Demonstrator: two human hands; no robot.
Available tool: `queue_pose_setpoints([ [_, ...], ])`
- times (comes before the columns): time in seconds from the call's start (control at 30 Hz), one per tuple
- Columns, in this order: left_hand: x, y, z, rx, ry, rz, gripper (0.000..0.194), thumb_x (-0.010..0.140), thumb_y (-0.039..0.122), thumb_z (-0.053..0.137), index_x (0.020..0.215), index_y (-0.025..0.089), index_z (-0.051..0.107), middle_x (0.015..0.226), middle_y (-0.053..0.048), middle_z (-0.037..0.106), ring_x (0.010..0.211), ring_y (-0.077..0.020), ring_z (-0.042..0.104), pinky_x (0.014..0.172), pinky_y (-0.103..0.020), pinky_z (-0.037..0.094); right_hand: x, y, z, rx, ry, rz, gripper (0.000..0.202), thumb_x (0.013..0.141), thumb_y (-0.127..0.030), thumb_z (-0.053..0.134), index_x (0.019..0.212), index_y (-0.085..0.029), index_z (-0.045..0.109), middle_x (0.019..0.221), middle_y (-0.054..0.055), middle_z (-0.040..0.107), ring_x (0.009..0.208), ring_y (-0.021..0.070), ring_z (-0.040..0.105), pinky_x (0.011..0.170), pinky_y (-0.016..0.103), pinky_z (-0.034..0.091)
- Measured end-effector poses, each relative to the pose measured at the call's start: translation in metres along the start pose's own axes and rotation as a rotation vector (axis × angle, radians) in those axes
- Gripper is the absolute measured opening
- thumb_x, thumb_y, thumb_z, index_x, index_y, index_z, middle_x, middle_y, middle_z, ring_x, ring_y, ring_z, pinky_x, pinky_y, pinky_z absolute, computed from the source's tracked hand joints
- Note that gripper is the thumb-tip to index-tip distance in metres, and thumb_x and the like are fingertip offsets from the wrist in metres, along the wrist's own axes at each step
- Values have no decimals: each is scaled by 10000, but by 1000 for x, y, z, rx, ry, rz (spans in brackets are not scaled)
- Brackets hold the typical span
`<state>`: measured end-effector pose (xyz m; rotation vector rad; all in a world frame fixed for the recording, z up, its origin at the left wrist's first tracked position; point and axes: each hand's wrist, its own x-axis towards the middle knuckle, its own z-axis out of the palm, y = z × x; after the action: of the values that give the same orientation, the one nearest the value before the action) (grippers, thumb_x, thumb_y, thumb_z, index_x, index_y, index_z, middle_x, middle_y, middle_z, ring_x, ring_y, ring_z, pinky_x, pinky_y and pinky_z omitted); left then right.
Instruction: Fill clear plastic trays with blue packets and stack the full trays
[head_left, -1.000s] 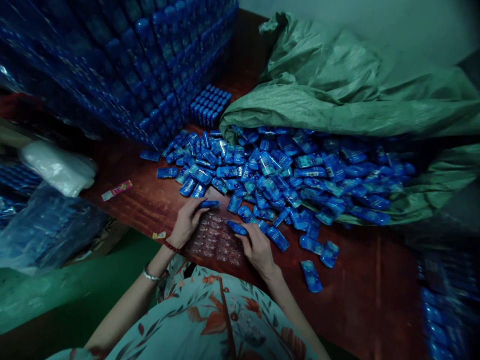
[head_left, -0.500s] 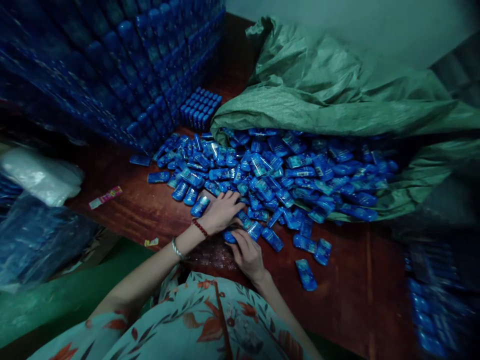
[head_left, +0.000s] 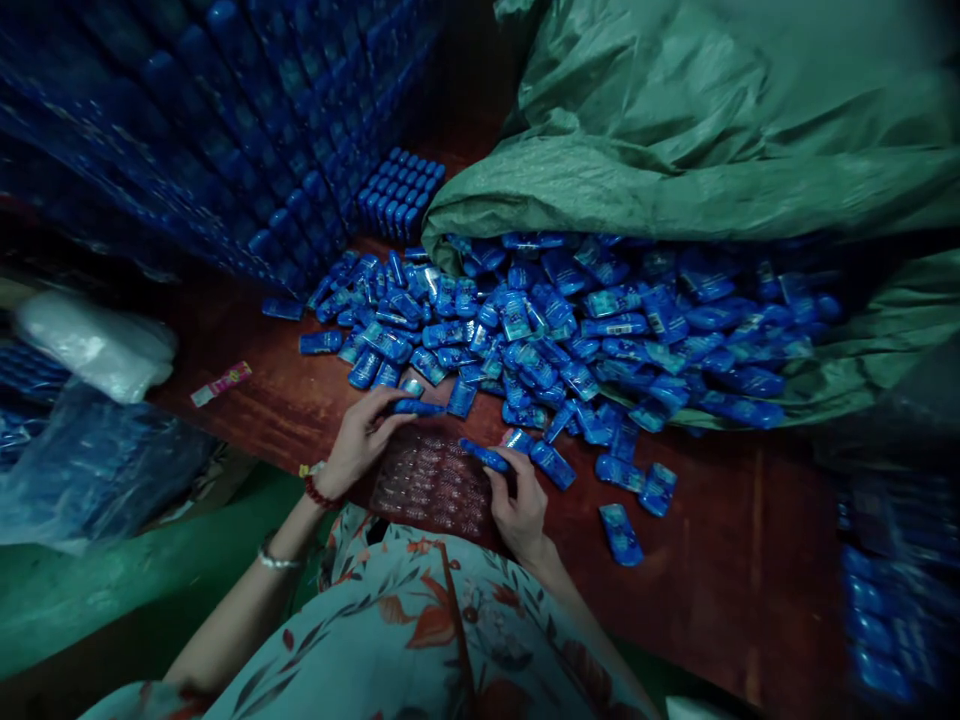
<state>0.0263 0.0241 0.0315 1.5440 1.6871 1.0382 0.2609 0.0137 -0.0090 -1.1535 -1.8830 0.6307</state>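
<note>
My left hand (head_left: 358,440), with a red bead bracelet at the wrist, pinches a blue packet (head_left: 418,407) by its left end. In my right hand (head_left: 519,500) is another blue packet (head_left: 484,455), gripped between thumb and fingers. Between and below the hands lies a clear plastic tray (head_left: 431,485) with rows of hollows, close to my body. Just beyond the hands spreads a large heap of blue packets (head_left: 525,350), which spills from the mouth of a green woven sack (head_left: 645,190).
Stacked blue packets (head_left: 225,130) form a tall wall at the upper left, beside a small block of upright ones (head_left: 401,195). A pink strip (head_left: 221,384) and a white plastic bundle (head_left: 97,340) are at the left. Loose packets (head_left: 621,534) lie at the right.
My hands have moved apart, the left one to the left, and each now holds a packet tilted above the tray. More of the tray shows. The view has shifted slightly.
</note>
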Motion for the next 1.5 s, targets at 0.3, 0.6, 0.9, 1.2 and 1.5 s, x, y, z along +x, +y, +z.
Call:
queue_pose_setpoints([
  [0.3, -42, 9, 21, 7, 96, -266, 242, 863, 288, 504, 1061, 189, 601, 944, -46, 555, 853, -149, 563, 761, -268, 475, 4, 6, 7, -75, -162, -202, 399, 858, -111, 517, 1244, -206, 485, 979, 74, 650, 911, 180, 624, 817, 331, 527],
  [0.6, -57, -6, 10, 252, -177, 117, 402, 903, 170, 405, 1295, 256, 431, 1245, -102, 457, 1130, -204, 518, 918, -348, 487, 0, 6, 5, 7, -72, -61, 343, 859, -104, 514, 1183, -214, 515, 989, 60, 642, 952, 165, 617, 851, 317, 525],
  [0.9, -41, -19, 4, 667, -268, 465, 410, 889, 53, 318, 1288, 122, 383, 1195, -174, 518, 1116, -238, 527, 877, -359, 507, -1, 11, 4, -101, -177, -211, 494, 844, -56, 496, 1310, -208, 430, 1050, 98, 612, 993, 186, 589, 849, 315, 518],
  [1.2, -25, 16, 9, 851, -538, 431, 393, 777, -11, 392, 1146, 75, 498, 1073, -132, 546, 1008, -221, 536, 899, -353, 467, 17, -3, -4, -299, -346, -310, 398, 860, -48, 378, 1225, -136, 511, 939, 113, 589, 882, 199, 557, 761, 323, 497],
  [1.5, -8, 32, 17, 976, -688, 422, 199, 832, 59, 417, 964, 100, 561, 951, -101, 523, 846, -205, 532, 763, -346, 474, 44, -22, -11, -490, -623, -380, 311, 875, -79, 391, 1128, -136, 563, 813, 73, 552, 747, 181, 495, 650, 287, 412],
])
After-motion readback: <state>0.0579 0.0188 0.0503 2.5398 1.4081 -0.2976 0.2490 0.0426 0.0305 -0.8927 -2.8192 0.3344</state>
